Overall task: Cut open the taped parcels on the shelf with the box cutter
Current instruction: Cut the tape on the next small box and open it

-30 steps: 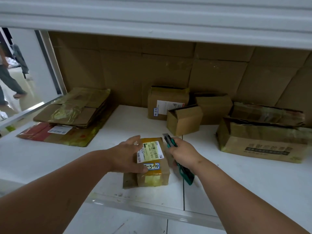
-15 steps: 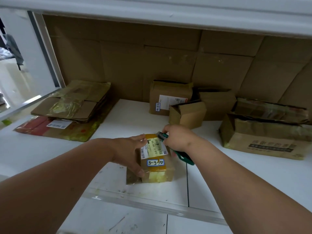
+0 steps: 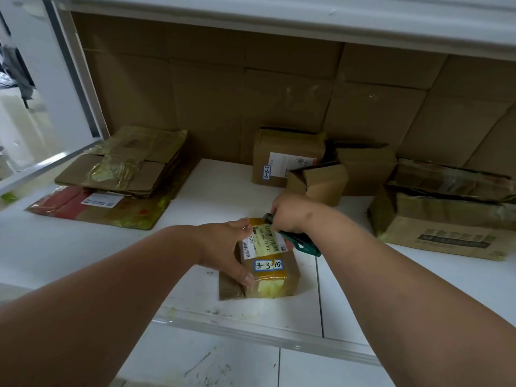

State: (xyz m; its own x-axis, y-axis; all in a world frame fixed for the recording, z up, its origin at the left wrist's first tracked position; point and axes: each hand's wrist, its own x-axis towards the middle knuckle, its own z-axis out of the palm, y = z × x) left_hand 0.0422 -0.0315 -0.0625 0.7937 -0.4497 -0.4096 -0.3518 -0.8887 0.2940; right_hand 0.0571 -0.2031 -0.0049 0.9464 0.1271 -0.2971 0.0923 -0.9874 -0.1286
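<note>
Left hand (image 3: 223, 247) clasped round small taped parcel (image 3: 268, 261), frame centre; right hand (image 3: 290, 212) gripping box cutter (image 3: 300, 241) at parcel's far edge. Tape apparently uncut. Box labelled 3-2-4 (image 3: 284, 156) behind, seemingly still sealed.

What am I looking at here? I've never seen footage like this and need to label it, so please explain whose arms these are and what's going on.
There is no machine: a person wears a camera on the head, looking down at both bare hands. The left hand grips a small taped parcel marked 3-3-10 on a white shelf. The right hand holds a green box cutter at the parcel's far edge. Farther back lie flattened cardboard, a box marked 3-2-4, a small opened box and a larger box to the right.
</note>
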